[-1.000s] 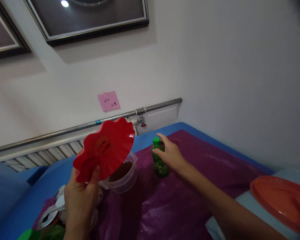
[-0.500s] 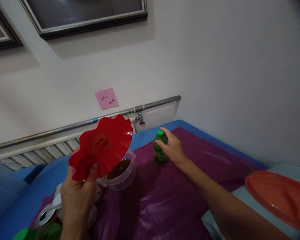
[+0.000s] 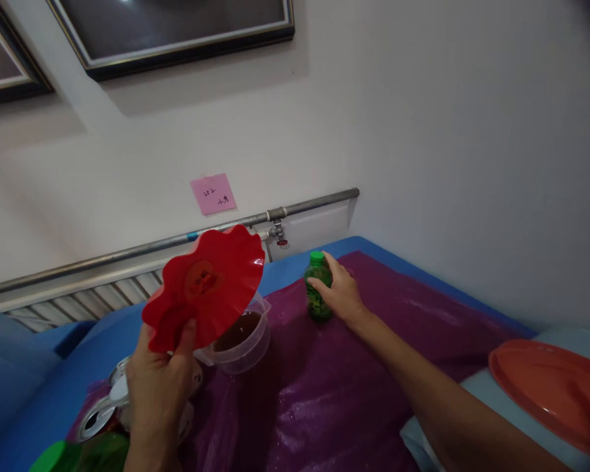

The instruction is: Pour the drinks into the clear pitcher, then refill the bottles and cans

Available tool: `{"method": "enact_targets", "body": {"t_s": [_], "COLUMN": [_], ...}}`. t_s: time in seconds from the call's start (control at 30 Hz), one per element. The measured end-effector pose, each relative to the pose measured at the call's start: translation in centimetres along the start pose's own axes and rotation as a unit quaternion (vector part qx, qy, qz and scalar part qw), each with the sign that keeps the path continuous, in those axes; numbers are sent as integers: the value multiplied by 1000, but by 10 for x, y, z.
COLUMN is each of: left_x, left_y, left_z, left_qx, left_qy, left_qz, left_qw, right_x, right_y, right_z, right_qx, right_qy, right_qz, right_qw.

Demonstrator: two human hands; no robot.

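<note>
My left hand [image 3: 160, 380] grips the lower edge of a red plastic dish [image 3: 226, 269] with a wavy rim, thumb on its face. The dish is held up, tilted, partly in front of a clear plastic measuring jug [image 3: 248, 357] with brown liquid inside. To the right, my right hand [image 3: 343, 292] is curled around the right side of a green bottle [image 3: 318, 298] with a green cap. The bottle stands upright on the purple plastic sheet [image 3: 314, 406].
Opened drink cans [image 3: 96, 419] and another green-capped bottle [image 3: 56, 457] crowd the lower left, partly behind my left forearm. An orange-red lid or basin [image 3: 555, 390] lies at the right. A pipe with a valve [image 3: 280, 233] and a radiator [image 3: 88, 295] run along the wall behind.
The whole view has shifted slightly, so everything sits a little further right. Both hands keep their grips, and the bottle still stands on the sheet.
</note>
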State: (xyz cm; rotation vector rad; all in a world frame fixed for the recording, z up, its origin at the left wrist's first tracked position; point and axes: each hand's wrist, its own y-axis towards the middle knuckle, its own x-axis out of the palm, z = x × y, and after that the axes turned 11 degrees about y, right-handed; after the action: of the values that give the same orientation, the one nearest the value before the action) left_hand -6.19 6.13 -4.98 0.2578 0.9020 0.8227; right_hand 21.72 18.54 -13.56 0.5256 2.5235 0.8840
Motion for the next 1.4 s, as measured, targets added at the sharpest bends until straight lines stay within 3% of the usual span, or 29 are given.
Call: {"method": "enact_targets", "body": {"t_s": [0.47,0.77,0.97,1.07,1.2,1.4], "left_x": [2,-1,4,5,4,4], "left_y": [-1,-6,-4,-4,-4,-4], "left_z": [2,13,6,3,3,7], "left_qx": [16,-16,-2,-9,-4,-12], "left_qy": [-13,-34,-52,-58,-41,-64], "left_qz": [26,33,43,50,52,31], "left_qw": [999,999,998,997,998,997], "right_x": [-5,-12,-18,-19,-11,6], "right_y": [0,3,1,-8,-25,-42], "right_z": [0,-6,-31,-58,-84,-84], "right_qx": [-17,-53,-110,-160,-253,-279], "right_qy": [9,18,50,76,50,13], "right_qz": [4,54,90,34,-123,-240], "right_qw": [1000,997,989,984,958,930]}}
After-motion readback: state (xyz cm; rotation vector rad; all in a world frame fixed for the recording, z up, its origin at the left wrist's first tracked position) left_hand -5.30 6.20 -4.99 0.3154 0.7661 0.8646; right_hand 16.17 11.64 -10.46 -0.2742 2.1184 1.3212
